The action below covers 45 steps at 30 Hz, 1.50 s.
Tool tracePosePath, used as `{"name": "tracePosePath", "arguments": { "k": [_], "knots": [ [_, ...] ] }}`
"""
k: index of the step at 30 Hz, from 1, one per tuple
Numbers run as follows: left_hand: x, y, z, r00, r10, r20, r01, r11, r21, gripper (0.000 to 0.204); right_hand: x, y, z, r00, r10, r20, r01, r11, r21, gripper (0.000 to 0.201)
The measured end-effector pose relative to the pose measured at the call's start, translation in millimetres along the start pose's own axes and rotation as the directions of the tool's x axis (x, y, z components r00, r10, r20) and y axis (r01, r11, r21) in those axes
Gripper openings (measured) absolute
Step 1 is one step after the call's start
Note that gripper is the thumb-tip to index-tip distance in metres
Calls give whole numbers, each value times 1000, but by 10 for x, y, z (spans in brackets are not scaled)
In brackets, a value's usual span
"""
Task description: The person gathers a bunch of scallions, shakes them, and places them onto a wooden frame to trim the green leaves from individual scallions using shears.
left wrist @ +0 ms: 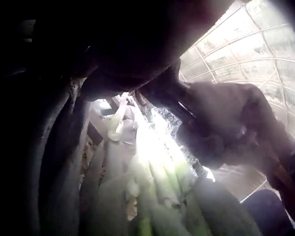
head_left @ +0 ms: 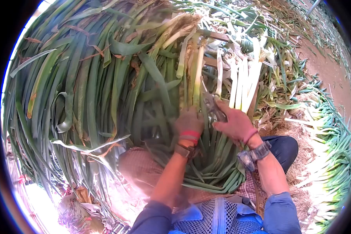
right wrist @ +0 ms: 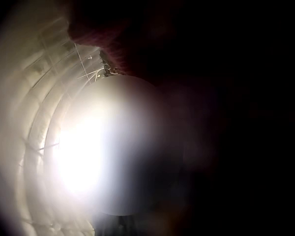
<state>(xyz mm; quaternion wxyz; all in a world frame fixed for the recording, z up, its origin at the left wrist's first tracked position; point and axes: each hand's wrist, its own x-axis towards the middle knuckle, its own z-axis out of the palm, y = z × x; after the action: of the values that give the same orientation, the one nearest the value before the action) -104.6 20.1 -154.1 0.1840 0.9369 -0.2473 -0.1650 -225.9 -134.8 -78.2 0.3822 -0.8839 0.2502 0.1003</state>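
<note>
Both hands wear reddish work gloves in the head view. The left hand (head_left: 189, 124) grips a few leeks (head_left: 199, 76) just below their pale shanks, root ends pointing away from the person. Close on its right, the right hand (head_left: 238, 123) holds a pair of shears (head_left: 213, 106), a dark metal tool with a thin tip beside those stalks. Trimmed-looking white leeks (head_left: 243, 84) lie just beyond the right hand, their green leaves (head_left: 222, 156) running back over the lap. The left wrist view shows pale shanks (left wrist: 160, 167) below the dark hand; the right wrist view is mostly dark and glare.
A large heap of leeks (head_left: 82, 85) with long green leaves fills the left side. Leaf scraps (head_left: 277, 66) lie at the back right, near wooden slats (head_left: 216, 36). More leeks (head_left: 327, 148) line the right, beside bare soil (head_left: 319, 58). The person's dark knee (head_left: 282, 152) is close by.
</note>
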Motion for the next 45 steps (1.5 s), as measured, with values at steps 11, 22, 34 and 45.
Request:
{"name": "tracePosePath", "arguments": {
  "k": [11,22,34,45],
  "knots": [
    [210,21,104,996,-24,83,11,989,148,53,1162,14,-379,992,29,-120,-41,994,-99,84],
    [201,51,-163,961,-81,263,152,953,-263,51,362,42,-419,992,102,80,-106,993,57,83],
    [72,-321,205,957,40,287,139,806,-576,47,-1236,179,-54,974,-153,169,135,984,115,93],
    [-87,-382,227,949,-3,316,187,811,-554,45,55,21,-198,998,69,-11,-70,993,-92,87]
  ]
}}
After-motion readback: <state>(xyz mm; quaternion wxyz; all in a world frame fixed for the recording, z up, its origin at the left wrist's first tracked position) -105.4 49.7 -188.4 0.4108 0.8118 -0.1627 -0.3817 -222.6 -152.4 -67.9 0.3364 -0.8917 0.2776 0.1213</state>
